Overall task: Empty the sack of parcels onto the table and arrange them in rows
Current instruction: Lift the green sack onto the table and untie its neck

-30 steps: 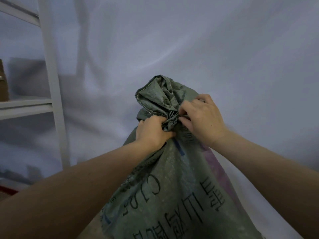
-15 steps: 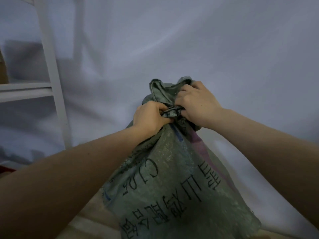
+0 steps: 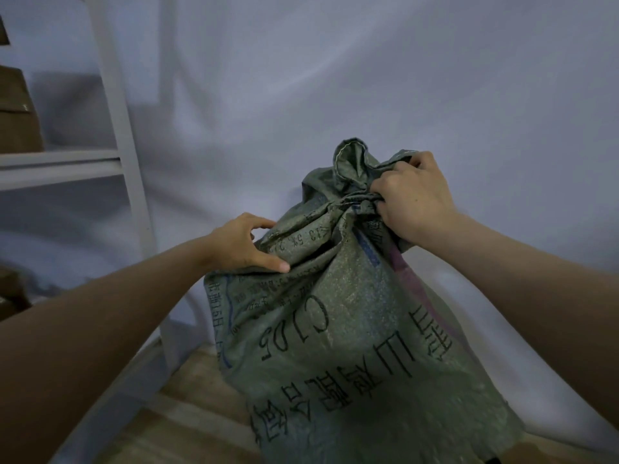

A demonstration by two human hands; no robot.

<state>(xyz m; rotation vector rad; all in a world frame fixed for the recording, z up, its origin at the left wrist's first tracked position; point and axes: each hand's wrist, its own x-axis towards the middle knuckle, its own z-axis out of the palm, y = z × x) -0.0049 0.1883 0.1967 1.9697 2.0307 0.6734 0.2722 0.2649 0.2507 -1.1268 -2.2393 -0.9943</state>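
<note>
A full green woven sack (image 3: 338, 329) with black printed characters stands upright in front of me, its neck bunched at the top. My right hand (image 3: 413, 199) grips the gathered neck at the upper right. My left hand (image 3: 243, 244) lies against the sack's left shoulder, thumb stretched along a fold and fingers reaching around the side. The parcels are hidden inside the sack.
A white shelving frame (image 3: 117, 122) stands at the left with brown cardboard boxes (image 3: 16, 112) on its shelf. A pale cloth backdrop (image 3: 368, 78) hangs behind. A wooden surface (image 3: 187, 413) shows below the sack.
My left hand has let go of the bunched neck and dropped down to the sack's left shoulder. My right hand keeps its grip on the neck, which has shifted right.
</note>
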